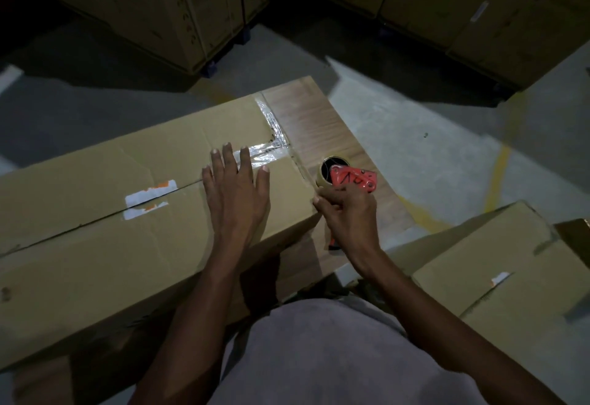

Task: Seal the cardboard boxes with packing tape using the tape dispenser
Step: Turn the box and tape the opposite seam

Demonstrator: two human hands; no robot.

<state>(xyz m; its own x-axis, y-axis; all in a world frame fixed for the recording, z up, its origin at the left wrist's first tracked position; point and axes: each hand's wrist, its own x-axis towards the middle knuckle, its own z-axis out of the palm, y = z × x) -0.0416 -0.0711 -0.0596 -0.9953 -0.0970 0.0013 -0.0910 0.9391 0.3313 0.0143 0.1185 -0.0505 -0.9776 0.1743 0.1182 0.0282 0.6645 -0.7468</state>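
- A long cardboard box (pixel 105 213) is laid on a wood-grain tabletop (pixel 316 124), its long axis running from the lower left up toward the right end near the table's middle.
- Its centre seam is aligned with that axis; clear, glossy packing tape (pixel 271 136) is seen along the seam's right end and across the box's end edge, wrinkled in places.
- A torn white and orange label (pixel 150 199) is stuck across the seam further left.
- The left hand (pixel 238 194) is pressed flat on the box top, fingers straight and spread, fingertips touching the tape.
- A red tape dispenser (pixel 349 181) with black marks is gripped by the right hand (pixel 348 216) just beside the box's right end, its brown roll pointed toward the far side.
- The box surface is matte, creased and dented.
- A second cardboard box (pixel 498 264) lies at the right.
- A grey concrete floor (pixel 431 124) with yellow lines is seen beyond, and stacked cartons (pixel 153 5) are ranged in the dim background.
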